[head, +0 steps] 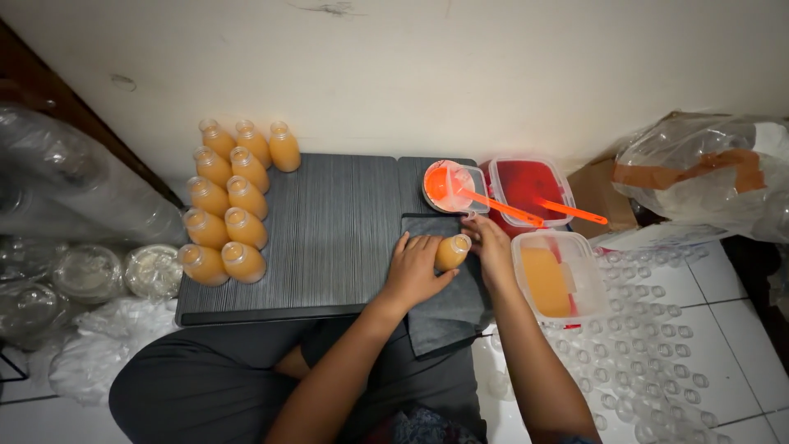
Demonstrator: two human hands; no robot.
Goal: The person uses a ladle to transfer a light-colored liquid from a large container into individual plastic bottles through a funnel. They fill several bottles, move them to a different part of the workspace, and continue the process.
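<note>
Two bare forearms are being shown from above, with no sleeves, watch, rings or bracelets being seen on them. The left hand [415, 267] and the right hand [491, 247] are both being left uncovered, without gloves. Dark grey trousers [205, 378] of a plain, smooth cloth are being worn, and these are being seen across the near part of the scene. At the near edge, between the forearms, a small patch of darker patterned cloth [419, 427] is being shown.

Filled bottles [230, 201] left on board [329, 238], tubs [542, 238] right, one bottle [452, 252] between hands
</note>
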